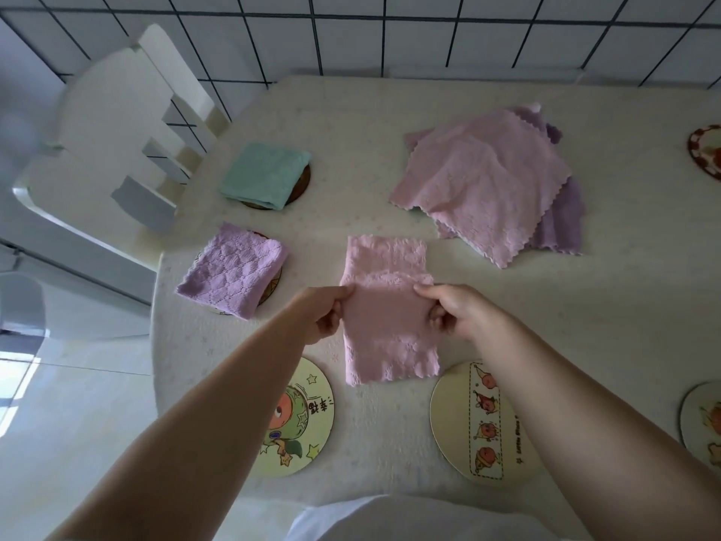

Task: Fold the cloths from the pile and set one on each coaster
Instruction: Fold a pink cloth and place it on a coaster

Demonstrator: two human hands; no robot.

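Note:
A pink cloth point(386, 306), folded into a long strip, lies on the table in front of me. My left hand point(324, 312) pinches its left edge and my right hand point(454, 310) pinches its right edge, both near the strip's middle. The pile of pink and purple cloths point(487, 185) lies flat at the back right. A folded green cloth point(265, 175) covers a dark coaster point(302, 185) at the back left. A folded purple cloth point(232, 269) rests on another coaster point(273, 285) nearer to me. Two bare cartoon coasters sit close: one left point(300, 419), one right point(474, 423).
Two more coasters peek in at the right edge, one far point(706, 152) and one near point(702, 419). A white chair point(117, 150) stands off the table's left corner. The table's left edge runs close to the purple cloth. A tiled wall rises behind.

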